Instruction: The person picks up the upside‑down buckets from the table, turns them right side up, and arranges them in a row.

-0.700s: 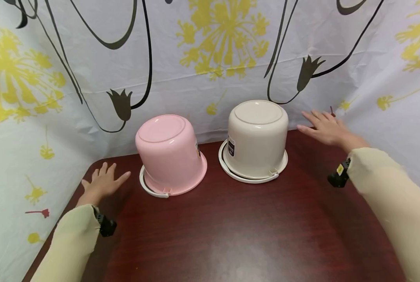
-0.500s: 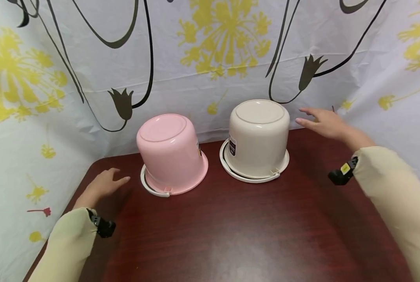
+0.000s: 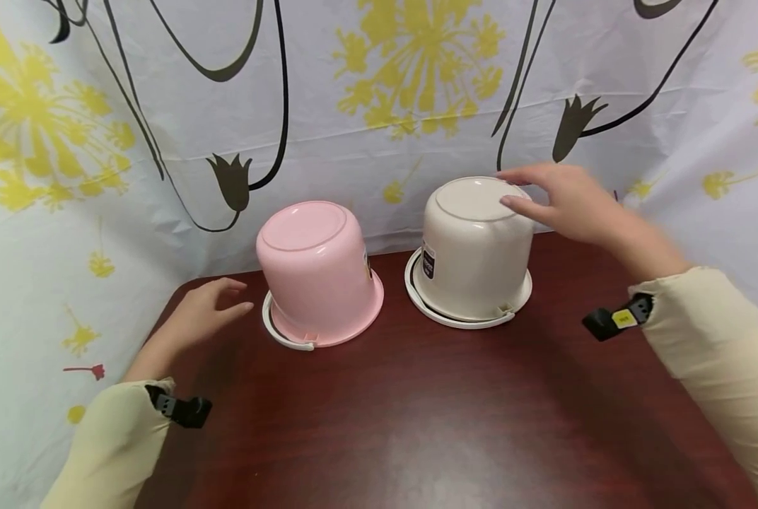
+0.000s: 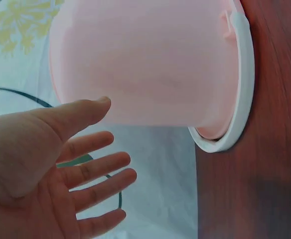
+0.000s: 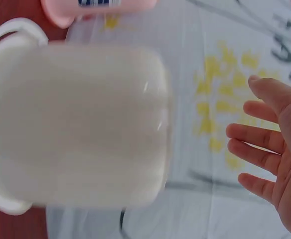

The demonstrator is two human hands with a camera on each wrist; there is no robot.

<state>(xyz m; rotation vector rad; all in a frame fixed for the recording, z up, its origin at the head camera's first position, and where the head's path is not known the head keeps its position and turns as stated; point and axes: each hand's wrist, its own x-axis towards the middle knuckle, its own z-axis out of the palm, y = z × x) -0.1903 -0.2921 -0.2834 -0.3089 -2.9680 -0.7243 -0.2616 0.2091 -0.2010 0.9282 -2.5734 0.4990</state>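
Two buckets stand upside down on the table, a pink bucket (image 3: 315,276) on the left and a cream bucket (image 3: 477,261) on the right. Each has a white handle lying round its rim. Beside the pink bucket, my left hand (image 3: 203,314) hangs with fingers spread; the left wrist view shows a gap between the hand (image 4: 51,159) and the pink bucket's wall (image 4: 135,64). My right hand (image 3: 573,201) hovers near the upper right of the cream bucket. In the right wrist view its spread fingers (image 5: 255,134) are apart from the cream bucket (image 5: 80,124).
The dark red wooden table (image 3: 404,424) extends in front of the buckets. A white cloth (image 3: 328,92) printed with yellow flowers and dark stems hangs behind and at both sides. Black wrist cameras (image 3: 614,318) sit at both sleeves.
My right hand has moved left and up, to the top of the cream bucket. The left hand has come slightly closer to the pink bucket, its fingers a little more bent. Both buckets stay standing.
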